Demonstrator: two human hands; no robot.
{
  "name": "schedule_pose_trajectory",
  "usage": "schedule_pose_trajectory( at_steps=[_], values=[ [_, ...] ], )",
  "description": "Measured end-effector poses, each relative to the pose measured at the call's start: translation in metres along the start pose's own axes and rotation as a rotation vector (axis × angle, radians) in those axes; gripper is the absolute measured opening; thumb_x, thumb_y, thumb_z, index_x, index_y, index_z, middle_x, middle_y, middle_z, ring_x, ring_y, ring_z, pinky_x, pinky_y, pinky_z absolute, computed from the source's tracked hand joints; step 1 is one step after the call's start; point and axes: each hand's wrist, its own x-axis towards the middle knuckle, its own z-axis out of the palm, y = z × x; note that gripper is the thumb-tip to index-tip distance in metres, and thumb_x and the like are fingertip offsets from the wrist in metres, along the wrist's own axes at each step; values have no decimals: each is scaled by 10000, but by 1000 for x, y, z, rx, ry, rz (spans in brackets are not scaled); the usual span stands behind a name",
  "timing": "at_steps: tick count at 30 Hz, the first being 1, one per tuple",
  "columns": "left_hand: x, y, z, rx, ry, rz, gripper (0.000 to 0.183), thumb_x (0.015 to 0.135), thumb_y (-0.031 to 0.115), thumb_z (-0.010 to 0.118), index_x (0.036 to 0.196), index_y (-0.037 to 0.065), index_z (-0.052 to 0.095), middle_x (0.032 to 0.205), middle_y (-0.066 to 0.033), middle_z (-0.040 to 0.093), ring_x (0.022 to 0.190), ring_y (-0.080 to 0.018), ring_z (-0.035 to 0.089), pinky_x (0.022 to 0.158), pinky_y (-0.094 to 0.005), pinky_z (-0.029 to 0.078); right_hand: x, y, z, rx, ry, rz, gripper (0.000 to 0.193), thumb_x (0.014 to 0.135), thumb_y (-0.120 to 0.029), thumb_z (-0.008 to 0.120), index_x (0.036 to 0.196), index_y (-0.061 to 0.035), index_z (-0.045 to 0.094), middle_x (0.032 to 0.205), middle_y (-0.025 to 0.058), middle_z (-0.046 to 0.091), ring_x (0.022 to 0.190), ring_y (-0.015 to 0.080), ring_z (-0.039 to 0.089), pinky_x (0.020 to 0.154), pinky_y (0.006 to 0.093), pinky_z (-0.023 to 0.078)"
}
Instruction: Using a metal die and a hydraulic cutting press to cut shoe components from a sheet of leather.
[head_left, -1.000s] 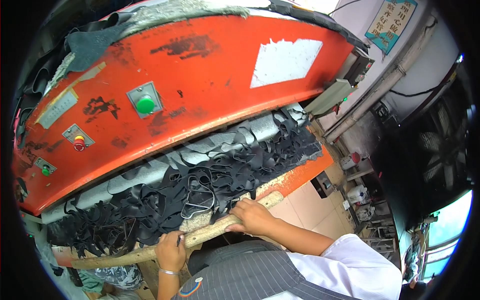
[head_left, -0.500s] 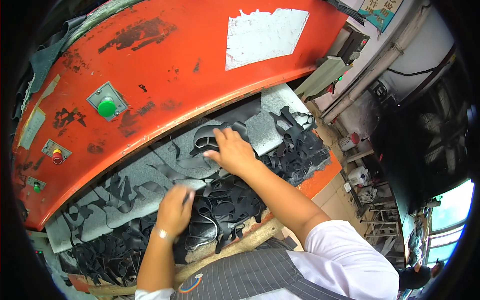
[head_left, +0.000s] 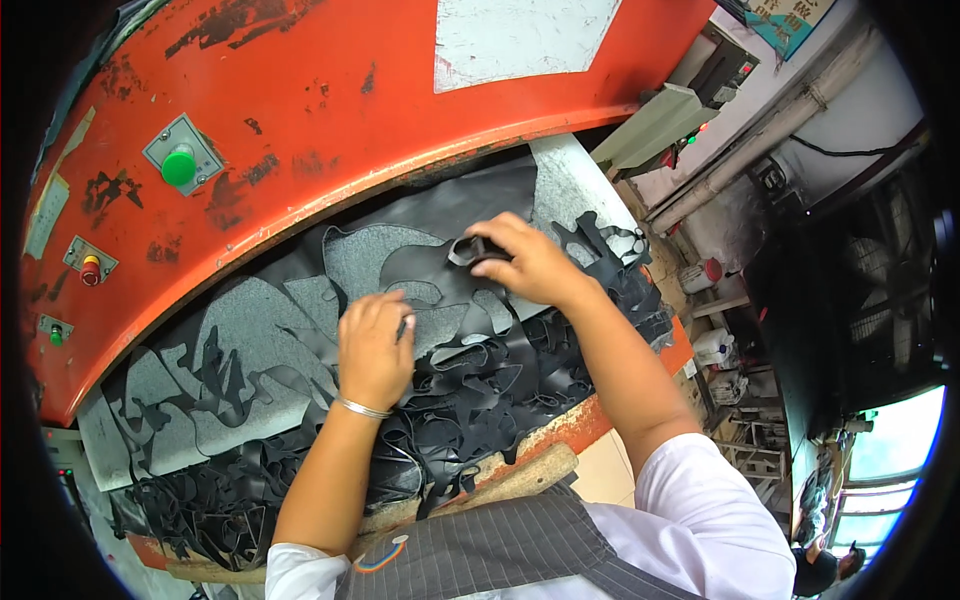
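Note:
My right hand [head_left: 525, 262] is closed round a cutting die [head_left: 465, 251], a small dark hollow form with a pale rim. It is above a black leather-like sheet [head_left: 440, 205] with curved cut-outs. My left hand [head_left: 376, 345] is near the board's front edge, fingers curled. Something small and dark shows by its thumb, too little to name. Beneath the sheet lies a pale grey cutting board [head_left: 245, 320], seen through the openings.
Behind the board rises an orange press [head_left: 330, 120] with a green button [head_left: 179, 167] and a red knob [head_left: 91, 270]. Tangled black scraps [head_left: 470, 400] are heaped along the front. A tan padded bar [head_left: 520, 475] runs before my apron. A grey-green control box [head_left: 655, 125] stands at far right.
My right hand has moved right and lifted the cutting die off the sheet. My left hand has moved up and right. The sheet shows more openly, and my view has shifted slightly.

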Motion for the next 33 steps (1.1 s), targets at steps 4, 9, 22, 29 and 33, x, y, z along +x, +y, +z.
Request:
schedule_pose_trajectory(
  at_steps=[4, 9, 22, 29, 33],
  values=[
    [-3, 12, 40, -148, -41, -22, 125, 845, 112, 621, 954, 54, 604, 1177, -149, 630, 1154, -344, 541, 998, -442, 373, -7, 17, 32, -298, -78, -65, 531, 742, -226, 786, 1223, -101, 600, 1028, 99, 610, 988, 296, 574, 877, 362, 440],
    [-13, 11, 52, -112, -73, -57, 132, 848, 174, 628, 936, 78, 612, 1306, -168, 582, 1236, -356, 481, 1072, -490, 298, -24, 38, 27, -105, -23, -18, 599, 706, -229, 811, 1266, -149, 612, 979, 56, 613, 959, 253, 527, 891, 346, 407],
    [-14, 11, 47, -115, -95, -15, 119, 832, 182, 646, 918, 103, 626, 1285, -134, 585, 1270, -337, 462, 1091, -491, 281, -18, 45, 17, 13, -142, 107, 518, 732, -146, 786, 1230, -152, 643, 998, 42, 623, 927, 213, 524, 877, 318, 424],
    [-8, 5, 52, -121, -11, 47, 170, 816, 96, 636, 986, 87, 635, 1130, -95, 638, 1102, -313, 546, 954, -428, 377, -32, 48, -31, 667, 314, 357, 394, 868, -33, 641, 1246, 18, 542, 1099, 74, 615, 1004, 126, 560, 865, 280, 459],
    [13, 12, 55, -50, -78, 131, 198, 806, 100, 609, 1002, 79, 634, 1017, -87, 617, 1010, -296, 561, 873, -418, 436, -69, 52, -31, 25, 165, 558, 447, 832, -77, 689, 1253, -26, 547, 1091, 143, 588, 976, 216, 596, 867, 323, 473]
  ],
)
